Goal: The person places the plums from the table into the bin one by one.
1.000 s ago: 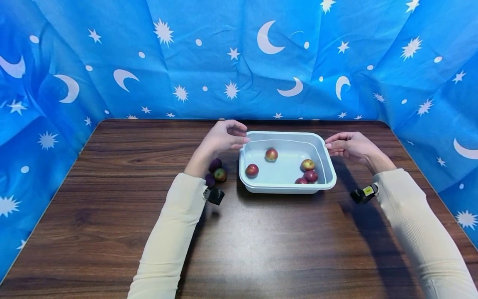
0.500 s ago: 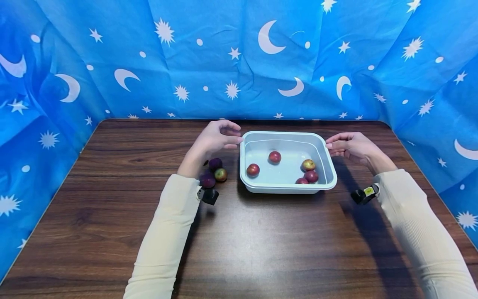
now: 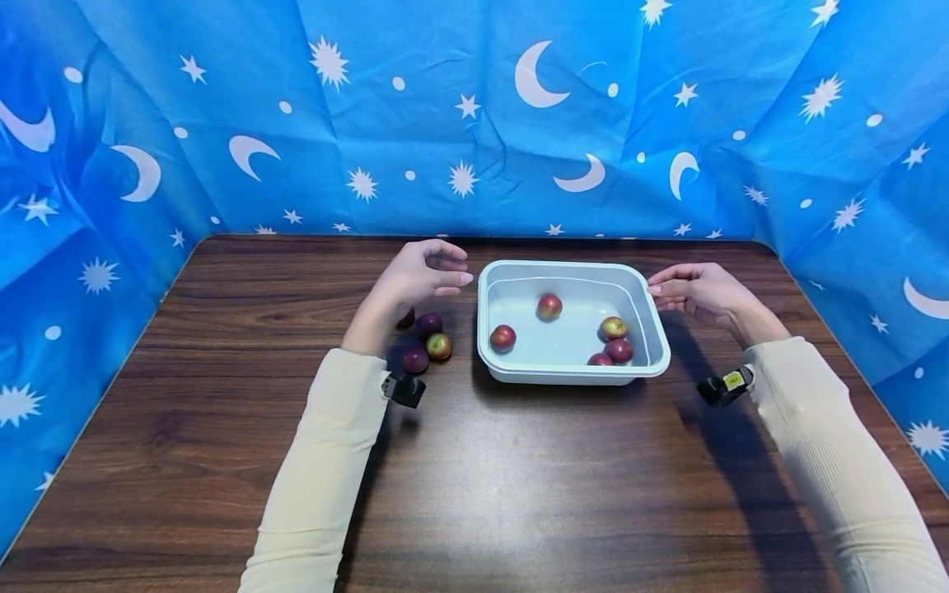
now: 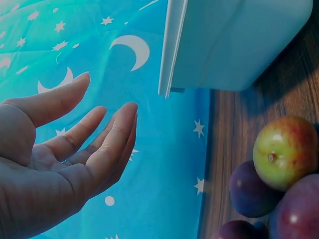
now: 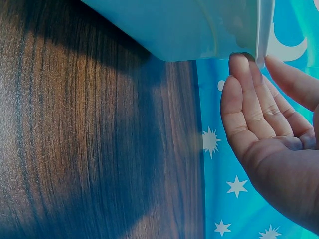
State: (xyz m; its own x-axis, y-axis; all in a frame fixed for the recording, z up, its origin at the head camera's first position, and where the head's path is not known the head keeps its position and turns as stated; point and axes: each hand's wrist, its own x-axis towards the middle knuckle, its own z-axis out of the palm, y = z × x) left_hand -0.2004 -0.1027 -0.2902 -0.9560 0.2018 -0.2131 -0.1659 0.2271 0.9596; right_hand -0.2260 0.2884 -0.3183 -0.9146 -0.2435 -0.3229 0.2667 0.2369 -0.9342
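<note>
A white plastic container (image 3: 571, 375) stands on the table with several red and yellow-green plums inside, one plum (image 3: 549, 307) lying toward its back. My right hand (image 3: 700, 292) holds the container's right rim, thumb on one side and fingertips on the other, as the right wrist view shows. To the left of the container, my left hand (image 3: 418, 276) is in the air with its fingers loosely bent and nothing between them. Below and beside the left wrist lie several loose plums, among them a yellow-green plum (image 4: 285, 153) and a purple plum (image 4: 254, 190).
The brown wooden table (image 3: 519, 478) reaches back to a blue cloth (image 3: 415, 123) printed with white moons and stars, which also hangs along both sides. Each wrist carries a small black camera, such as the one (image 3: 404, 390) on the left.
My left hand has moved left, away from the container's left rim, and more of the loose plums show. A plum inside has shifted and turned slightly. The right hand stays at the rim.
</note>
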